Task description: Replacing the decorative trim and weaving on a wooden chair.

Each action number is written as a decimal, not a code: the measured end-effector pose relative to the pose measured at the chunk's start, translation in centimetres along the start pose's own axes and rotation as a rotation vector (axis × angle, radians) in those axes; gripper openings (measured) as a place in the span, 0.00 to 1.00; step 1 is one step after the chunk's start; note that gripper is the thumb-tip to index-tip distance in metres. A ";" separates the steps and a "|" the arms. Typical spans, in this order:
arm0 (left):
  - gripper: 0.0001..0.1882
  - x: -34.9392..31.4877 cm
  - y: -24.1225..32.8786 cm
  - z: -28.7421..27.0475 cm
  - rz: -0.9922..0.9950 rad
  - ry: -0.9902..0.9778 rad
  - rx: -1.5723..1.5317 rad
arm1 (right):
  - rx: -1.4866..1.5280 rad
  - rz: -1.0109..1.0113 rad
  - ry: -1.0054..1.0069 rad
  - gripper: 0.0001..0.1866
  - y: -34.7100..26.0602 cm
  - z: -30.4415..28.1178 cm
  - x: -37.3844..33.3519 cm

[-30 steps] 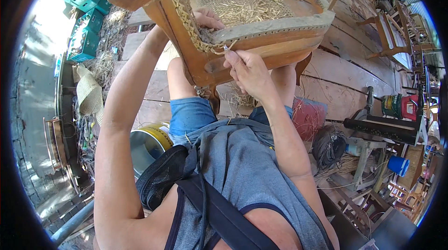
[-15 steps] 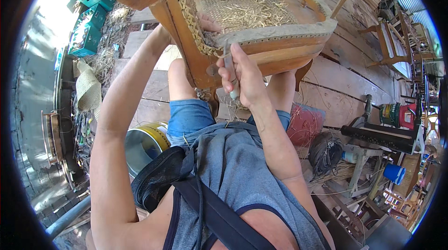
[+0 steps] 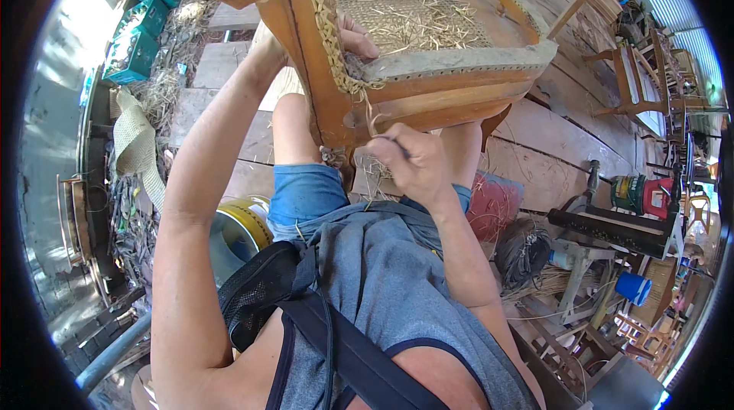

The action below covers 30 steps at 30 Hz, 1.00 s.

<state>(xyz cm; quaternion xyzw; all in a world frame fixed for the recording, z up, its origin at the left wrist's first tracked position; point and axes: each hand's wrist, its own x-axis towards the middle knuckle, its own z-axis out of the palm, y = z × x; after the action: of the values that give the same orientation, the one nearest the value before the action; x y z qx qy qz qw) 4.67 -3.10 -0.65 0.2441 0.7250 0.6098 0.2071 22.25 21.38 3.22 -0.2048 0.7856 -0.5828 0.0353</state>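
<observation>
A wooden chair (image 3: 428, 89) with a cane-mesh seat stands tilted before me, over my knees. Braided rattan edging (image 3: 322, 21) runs along its left side to the near corner. My left hand (image 3: 356, 39) reaches behind the side post, its visible fingers bent against the inside of that corner; part of it is hidden. Below the corner my right hand (image 3: 413, 164) is closed on a thin rattan strand (image 3: 371, 113) hanging from the braid. Something dark shows between its fingers, too little to name. Loose cane scraps (image 3: 432, 24) lie on the seat.
A yellow-rimmed bucket (image 3: 248, 219) stands by my left leg. To the right are a red container (image 3: 493, 207), a dark coil of strands (image 3: 522, 249) and a black wooden frame (image 3: 612, 230). Green crates (image 3: 131, 54) stand far left; more chairs (image 3: 634, 81) stand far right.
My right hand has moved down and away from the chair's corner. The light-handled tool seen in it before is out of sight. My left fingers have bent toward the corner.
</observation>
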 end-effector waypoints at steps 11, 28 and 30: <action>0.21 -4.8 -3.4 -2.7 0.052 0.304 0.169 | -0.348 0.029 0.202 0.20 -0.1 2.3 2.7; 0.31 -6.7 1.7 11.4 0.080 1.009 0.121 | -0.098 -0.167 0.085 0.15 -0.5 0.3 2.4; 0.29 -6.9 3.0 11.2 0.089 1.022 0.406 | 0.169 0.033 0.244 0.14 -1.4 -0.1 4.0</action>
<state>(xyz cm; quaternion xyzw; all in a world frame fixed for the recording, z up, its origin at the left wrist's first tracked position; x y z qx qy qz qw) 17.12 1.92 0.40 -0.0178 0.8254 0.5066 -0.2485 18.96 19.66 5.31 -0.1160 0.7356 -0.6666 -0.0337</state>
